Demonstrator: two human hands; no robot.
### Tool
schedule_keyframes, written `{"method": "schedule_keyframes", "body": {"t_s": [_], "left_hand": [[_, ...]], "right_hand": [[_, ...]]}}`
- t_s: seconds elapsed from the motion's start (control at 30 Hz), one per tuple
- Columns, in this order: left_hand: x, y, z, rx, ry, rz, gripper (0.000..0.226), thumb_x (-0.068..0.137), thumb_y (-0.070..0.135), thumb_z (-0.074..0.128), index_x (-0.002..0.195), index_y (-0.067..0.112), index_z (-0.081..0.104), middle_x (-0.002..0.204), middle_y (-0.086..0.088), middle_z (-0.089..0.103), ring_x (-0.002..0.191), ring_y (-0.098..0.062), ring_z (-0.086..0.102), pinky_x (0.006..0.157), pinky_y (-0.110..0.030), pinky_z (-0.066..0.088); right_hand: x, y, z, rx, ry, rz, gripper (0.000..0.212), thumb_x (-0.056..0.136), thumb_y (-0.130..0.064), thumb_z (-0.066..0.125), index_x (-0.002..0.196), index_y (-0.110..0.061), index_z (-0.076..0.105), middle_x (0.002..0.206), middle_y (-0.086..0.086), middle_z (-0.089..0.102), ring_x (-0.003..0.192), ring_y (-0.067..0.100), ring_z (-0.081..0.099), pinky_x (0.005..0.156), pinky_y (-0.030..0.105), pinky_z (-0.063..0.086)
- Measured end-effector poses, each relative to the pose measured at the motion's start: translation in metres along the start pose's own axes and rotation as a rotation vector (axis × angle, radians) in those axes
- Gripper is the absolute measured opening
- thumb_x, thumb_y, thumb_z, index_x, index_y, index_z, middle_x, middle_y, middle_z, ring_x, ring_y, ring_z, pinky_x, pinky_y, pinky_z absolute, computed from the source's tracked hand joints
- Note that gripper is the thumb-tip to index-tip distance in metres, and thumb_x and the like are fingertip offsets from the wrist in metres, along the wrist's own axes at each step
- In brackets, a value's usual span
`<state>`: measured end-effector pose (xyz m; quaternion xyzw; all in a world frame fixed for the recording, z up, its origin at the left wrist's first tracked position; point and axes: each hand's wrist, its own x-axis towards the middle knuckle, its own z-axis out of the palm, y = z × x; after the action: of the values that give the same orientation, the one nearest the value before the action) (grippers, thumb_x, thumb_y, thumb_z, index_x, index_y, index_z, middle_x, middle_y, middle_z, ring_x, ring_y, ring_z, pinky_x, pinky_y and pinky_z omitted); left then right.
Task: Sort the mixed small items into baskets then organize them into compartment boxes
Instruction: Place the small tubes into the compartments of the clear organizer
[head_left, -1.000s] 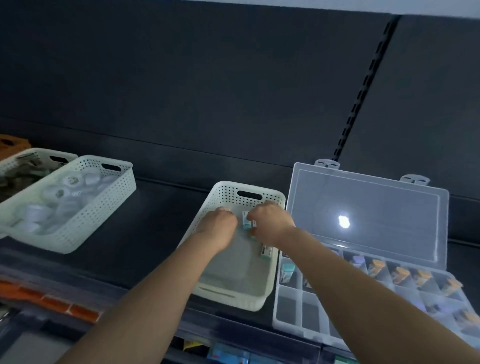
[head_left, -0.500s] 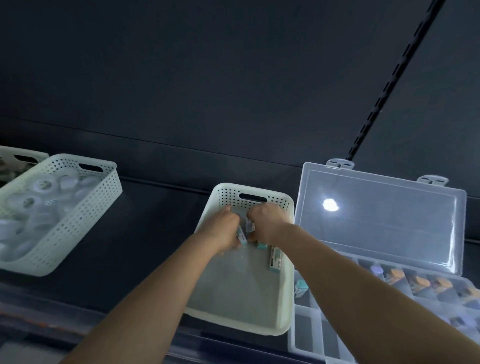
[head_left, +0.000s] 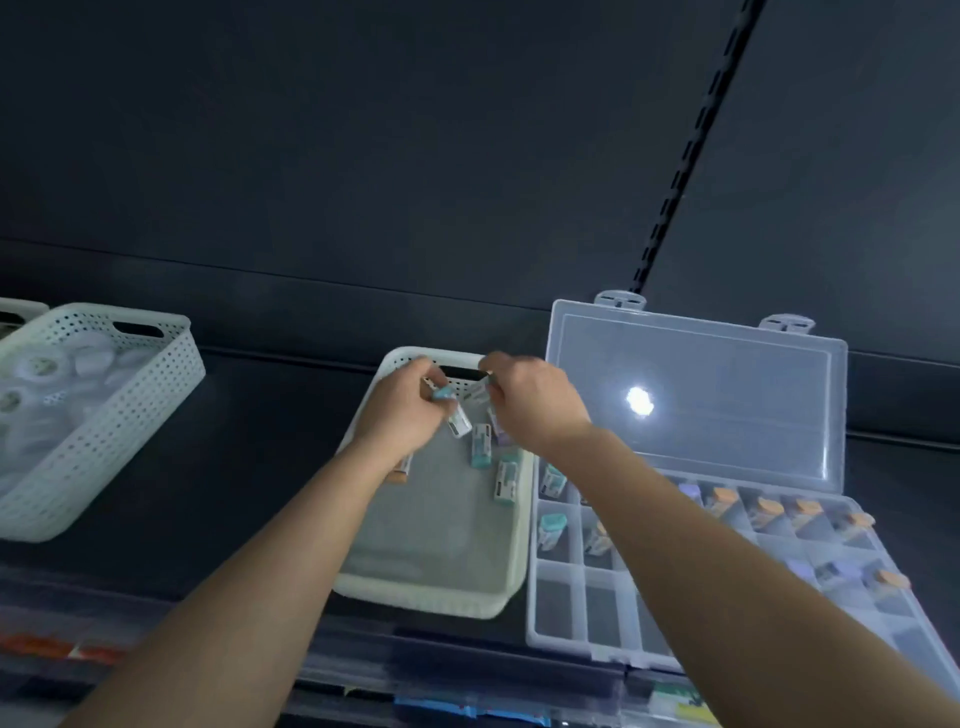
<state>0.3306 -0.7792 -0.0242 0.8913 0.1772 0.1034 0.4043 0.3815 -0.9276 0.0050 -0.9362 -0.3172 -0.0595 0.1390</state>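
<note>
Small teal-capped items (head_left: 480, 446) are gripped by the fingers of both the left hand (head_left: 402, 410) and right hand (head_left: 530, 397) over the white basket (head_left: 511, 582), beside the open compartment box (head_left: 571, 608).

No text, label or number is legible anywhere; printing on the small items blurs

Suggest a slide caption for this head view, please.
Both hands, left and right, gather small capped items from the white basket beside the open compartment box.

Left basket (head_left: 98, 415): cut off by the frame's left edge.
Compartment box (head_left: 691, 525): partly hidden behind the right forearm.
Small items (head_left: 480, 444): blurred.
</note>
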Motion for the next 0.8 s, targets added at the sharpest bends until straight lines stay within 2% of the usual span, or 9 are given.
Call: {"method": "schedule_keyframes", "body": {"t_s": [0.1, 0.2, 0.33, 0.43, 0.53, 0.67, 0.8], "left_hand": [[-0.021, 0.022, -0.001, -0.108, 0.126, 0.101, 0.016, 0.083, 0.020, 0.071, 0.089, 0.027, 0.058, 0.076, 0.005, 0.063, 0.067, -0.015, 0.059, 0.062, -0.032, 0.046], [-0.050, 0.047, 0.002, -0.131, 0.180, 0.197, 0.021, 0.084, 0.019, 0.071, 0.100, 0.026, 0.059, 0.079, 0.008, 0.062, 0.072, -0.009, 0.058, 0.068, -0.029, 0.047], [-0.097, 0.075, 0.014, -0.053, 0.175, 0.274, 0.016, 0.082, 0.019, 0.074, 0.089, 0.029, 0.063, 0.076, 0.016, 0.061, 0.069, 0.001, 0.058, 0.064, -0.022, 0.048], [-0.128, 0.085, 0.027, 0.068, 0.131, 0.311, 0.015, 0.082, 0.021, 0.074, 0.092, 0.027, 0.065, 0.081, 0.018, 0.063, 0.076, -0.003, 0.060, 0.065, -0.024, 0.049], [-0.149, 0.086, 0.039, 0.208, 0.091, 0.309, 0.015, 0.083, 0.024, 0.073, 0.097, 0.023, 0.068, 0.091, 0.011, 0.066, 0.084, -0.012, 0.060, 0.071, -0.030, 0.049], [-0.161, 0.082, 0.049, 0.370, 0.062, 0.373, 0.017, 0.082, 0.024, 0.073, 0.098, 0.019, 0.072, 0.095, 0.006, 0.064, 0.094, -0.015, 0.053, 0.077, -0.027, 0.038], [-0.165, 0.079, 0.054, 0.566, 0.016, 0.453, 0.015, 0.084, 0.028, 0.069, 0.098, 0.023, 0.073, 0.096, 0.009, 0.069, 0.095, -0.015, 0.052, 0.078, -0.029, 0.035]], "right_hand": [[-0.024, 0.012, -0.023, 0.078, 0.111, 0.022, 0.026, 0.094, -0.012, 0.047, 0.119, -0.010, 0.050, 0.093, 0.016, 0.066, 0.085, 0.038, 0.059, 0.069, 0.042, 0.049], [-0.055, 0.023, -0.045, 0.189, 0.227, -0.015, 0.022, 0.094, -0.011, 0.049, 0.113, -0.010, 0.061, 0.097, 0.012, 0.066, 0.088, 0.033, 0.059, 0.071, 0.038, 0.047], [-0.103, 0.036, -0.064, 0.252, 0.310, -0.085, 0.023, 0.092, -0.008, 0.055, 0.111, -0.010, 0.068, 0.095, 0.010, 0.066, 0.088, 0.029, 0.059, 0.074, 0.037, 0.048], [-0.134, 0.044, -0.067, 0.278, 0.309, -0.085, 0.021, 0.089, -0.010, 0.062, 0.108, -0.007, 0.069, 0.093, 0.009, 0.070, 0.084, 0.028, 0.062, 0.074, 0.035, 0.049], [-0.160, 0.050, -0.061, 0.305, 0.256, -0.088, 0.013, 0.087, -0.014, 0.066, 0.097, -0.008, 0.071, 0.088, 0.007, 0.072, 0.080, 0.026, 0.065, 0.073, 0.035, 0.051], [-0.181, 0.054, -0.049, 0.311, 0.169, -0.110, 0.012, 0.086, -0.015, 0.068, 0.096, -0.010, 0.072, 0.089, 0.005, 0.070, 0.082, 0.023, 0.062, 0.075, 0.036, 0.051], [-0.189, 0.053, -0.036, 0.252, 0.120, -0.122, 0.011, 0.086, -0.014, 0.067, 0.093, -0.009, 0.073, 0.089, 0.007, 0.068, 0.084, 0.024, 0.059, 0.074, 0.035, 0.049]]}}
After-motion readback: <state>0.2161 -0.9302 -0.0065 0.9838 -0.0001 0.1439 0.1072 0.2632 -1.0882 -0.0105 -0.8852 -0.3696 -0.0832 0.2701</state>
